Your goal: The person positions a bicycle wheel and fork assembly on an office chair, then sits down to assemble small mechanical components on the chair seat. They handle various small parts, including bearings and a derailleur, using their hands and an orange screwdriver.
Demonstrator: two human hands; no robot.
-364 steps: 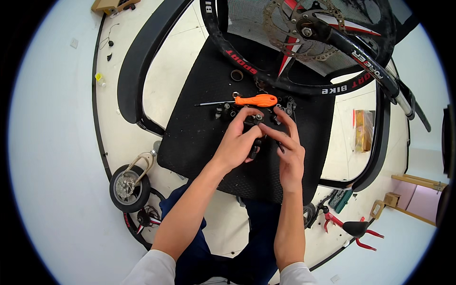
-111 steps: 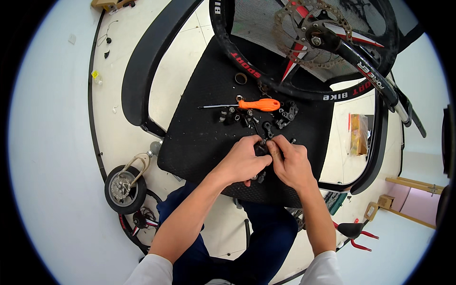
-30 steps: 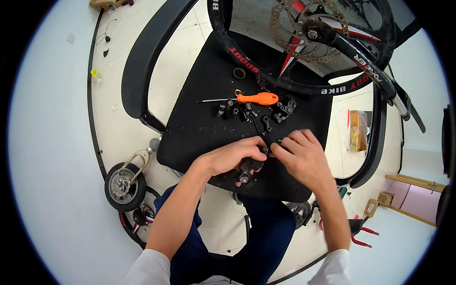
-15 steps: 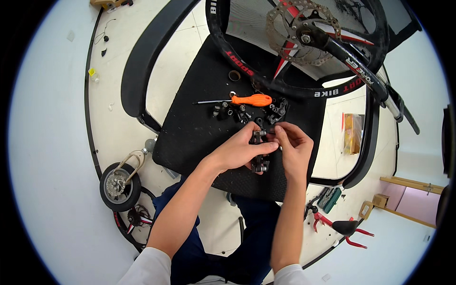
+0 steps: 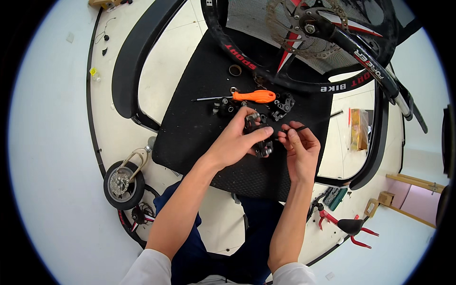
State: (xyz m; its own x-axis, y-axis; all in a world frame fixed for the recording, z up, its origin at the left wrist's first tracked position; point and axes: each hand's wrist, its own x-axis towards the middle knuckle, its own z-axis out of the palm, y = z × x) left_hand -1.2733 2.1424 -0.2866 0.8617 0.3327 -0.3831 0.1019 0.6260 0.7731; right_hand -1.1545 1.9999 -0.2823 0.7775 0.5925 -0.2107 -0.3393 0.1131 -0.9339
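bike part (image 5: pixel 264 150), as we see in the head view, is clasped in our left hand (image 5: pixel 233 143) above the chair seat (image 5: pixel 190 142), likely to steady it. our right hand (image 5: pixel 302 151) pinches a thin dark rod (image 5: pixel 337 113), hiding its middle. we can't tell whether the rod touches the part. the wheel (image 5: pixel 304 86) is cut off at the top.

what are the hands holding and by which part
Left hand: a black mechanical part, gripped around its middle. Right hand: a thin dark rod, pinched near its left end.
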